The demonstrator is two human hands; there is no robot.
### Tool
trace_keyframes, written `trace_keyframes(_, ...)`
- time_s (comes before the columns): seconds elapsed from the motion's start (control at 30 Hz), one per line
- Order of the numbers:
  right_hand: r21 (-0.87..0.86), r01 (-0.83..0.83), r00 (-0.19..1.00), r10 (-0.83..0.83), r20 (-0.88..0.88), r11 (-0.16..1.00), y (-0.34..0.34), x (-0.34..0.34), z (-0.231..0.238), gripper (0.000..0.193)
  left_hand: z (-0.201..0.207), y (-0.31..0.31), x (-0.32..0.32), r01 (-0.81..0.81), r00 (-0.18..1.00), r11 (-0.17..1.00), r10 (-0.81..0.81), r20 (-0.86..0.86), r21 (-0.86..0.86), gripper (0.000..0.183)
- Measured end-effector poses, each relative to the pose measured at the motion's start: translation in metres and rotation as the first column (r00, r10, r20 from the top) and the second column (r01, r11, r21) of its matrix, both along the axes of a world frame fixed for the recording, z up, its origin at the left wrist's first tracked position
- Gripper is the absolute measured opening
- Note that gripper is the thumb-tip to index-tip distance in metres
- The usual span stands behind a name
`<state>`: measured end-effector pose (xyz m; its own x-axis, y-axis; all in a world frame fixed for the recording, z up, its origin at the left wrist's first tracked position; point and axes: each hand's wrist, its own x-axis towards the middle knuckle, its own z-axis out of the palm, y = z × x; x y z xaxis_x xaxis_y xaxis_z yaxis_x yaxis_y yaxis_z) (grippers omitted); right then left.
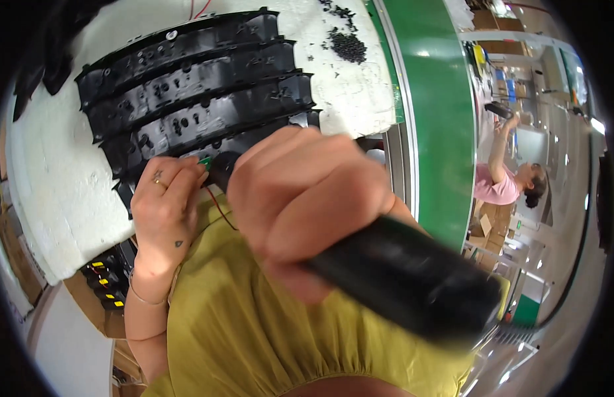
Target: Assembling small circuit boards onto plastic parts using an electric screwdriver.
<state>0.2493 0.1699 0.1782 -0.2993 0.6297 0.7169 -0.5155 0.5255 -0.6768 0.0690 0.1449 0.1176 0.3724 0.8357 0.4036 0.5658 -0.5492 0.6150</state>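
Note:
My right hand [307, 192] is wrapped round a thick black electric screwdriver [419, 281], blurred and close to the camera, with a cord at its rear end. The tool's front end points left, toward the nearest of several long black plastic housings [207, 122] lying in a row. Its tip is hidden from this side. Beside it, my left hand [164, 195] pinches a small green circuit board [205, 163] at the near housing's edge. A thin red wire [221, 208] hangs from there toward my lap.
Under the housings is a white foam block [62, 198]. A pile of small black screws [348, 46] sits at its far right. Beyond runs a green work surface [439, 99] with a metal rail. A carton [88, 304] holds black parts at lower left. Another person [502, 182] works at right.

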Motion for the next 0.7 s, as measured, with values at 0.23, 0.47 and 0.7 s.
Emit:
trace_keyframes(0.23, -0.047, 0.555, 0.832, -0.555, 0.019, 0.830, 0.054, 0.090, -0.005, 0.027, 0.006, -0.002, 0.004, -0.031, 0.997, 0.999, 0.034, -0.071, 0.032, 0.019)
trace_keyframes(0.47, -0.237, 0.668, 0.722, -0.691, -0.021, 0.705, 0.079, 0.107, -0.021, 0.026, 0.021, 0.009, 0.014, -0.048, 0.998, 0.999, 0.048, -0.044, 0.003, 0.021)
trace_keyframes(0.7, -0.227, 0.626, 0.766, -0.642, 0.002, 0.746, 0.077, 0.112, -0.022, 0.027, 0.028, 0.032, 0.024, 0.026, 1.000, 1.000, -0.026, -0.008, -0.001, 0.018)
